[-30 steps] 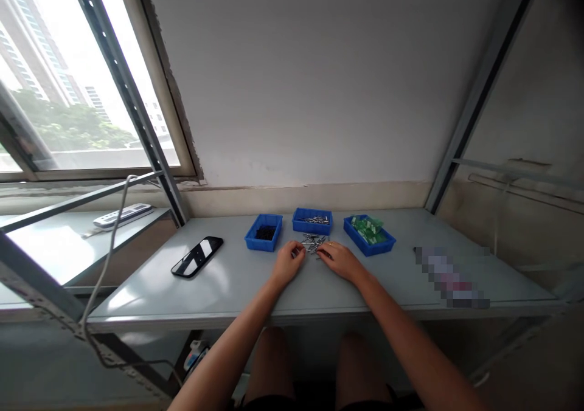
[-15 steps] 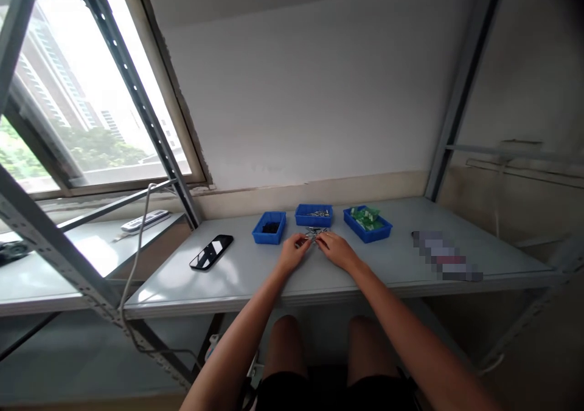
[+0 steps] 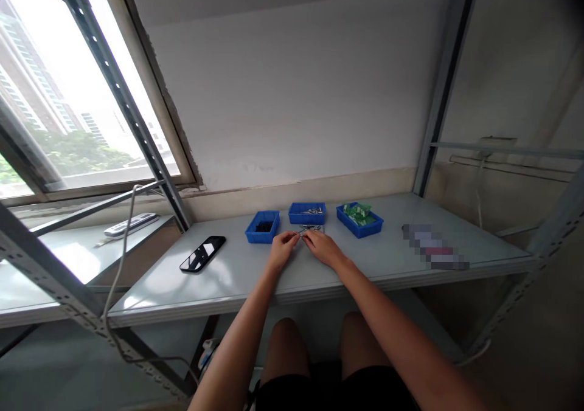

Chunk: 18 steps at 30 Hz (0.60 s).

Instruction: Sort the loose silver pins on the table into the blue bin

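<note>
Both my hands rest on the grey table (image 3: 392, 259), close together in front of the middle blue tray (image 3: 307, 214). My left hand (image 3: 282, 247) has its fingers curled in a pinch at a small heap of metal screws (image 3: 310, 228). My right hand (image 3: 322, 247) lies just right of it, fingers bent and touching the same heap. What either pinch holds is too small to make out. The left blue tray (image 3: 262, 227) holds small black parts, the middle one silver screws, and the right blue tray (image 3: 359, 220) green circuit boards.
A black phone (image 3: 202, 253) lies on the table to the left. A blurred object (image 3: 434, 249) lies at the right. A white power strip (image 3: 130, 224) sits on the window ledge, with a cable hanging along the metal frame. My knees show below the table edge.
The view has pulled back and tilted, so the table looks smaller. My two hands have drawn slightly closer together over the heap of screws.
</note>
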Tool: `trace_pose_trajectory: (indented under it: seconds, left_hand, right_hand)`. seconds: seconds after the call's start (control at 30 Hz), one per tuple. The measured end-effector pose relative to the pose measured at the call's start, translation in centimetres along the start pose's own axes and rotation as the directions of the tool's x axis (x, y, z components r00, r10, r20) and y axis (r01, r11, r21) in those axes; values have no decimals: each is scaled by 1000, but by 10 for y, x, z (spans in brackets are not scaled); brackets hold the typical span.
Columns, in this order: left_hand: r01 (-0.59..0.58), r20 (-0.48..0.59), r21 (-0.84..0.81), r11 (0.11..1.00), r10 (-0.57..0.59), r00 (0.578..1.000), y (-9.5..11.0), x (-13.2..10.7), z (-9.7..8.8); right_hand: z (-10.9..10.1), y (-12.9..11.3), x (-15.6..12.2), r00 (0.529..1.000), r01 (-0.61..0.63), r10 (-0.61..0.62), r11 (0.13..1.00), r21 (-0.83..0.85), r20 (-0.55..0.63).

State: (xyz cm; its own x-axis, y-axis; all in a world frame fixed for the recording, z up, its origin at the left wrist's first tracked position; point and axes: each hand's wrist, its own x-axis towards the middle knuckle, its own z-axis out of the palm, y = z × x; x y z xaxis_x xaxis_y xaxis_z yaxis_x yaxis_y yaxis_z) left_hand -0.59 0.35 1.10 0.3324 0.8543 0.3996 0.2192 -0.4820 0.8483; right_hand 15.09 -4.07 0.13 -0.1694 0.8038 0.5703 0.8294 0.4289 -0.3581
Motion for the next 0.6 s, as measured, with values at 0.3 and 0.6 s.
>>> trace_pose_trajectory:
  seconds: [0.3,0.6]
  left_hand:
    - [35,21,-73,997,-33,999,-1,-1,0]
    - [-49,112,76,996,40,993,1,-3,7]
  right_hand:
    - [-4,4,-9,1000,-12,13,993,113,-8]
    - [2,23,-8,996,-79,92,938,337,-23]
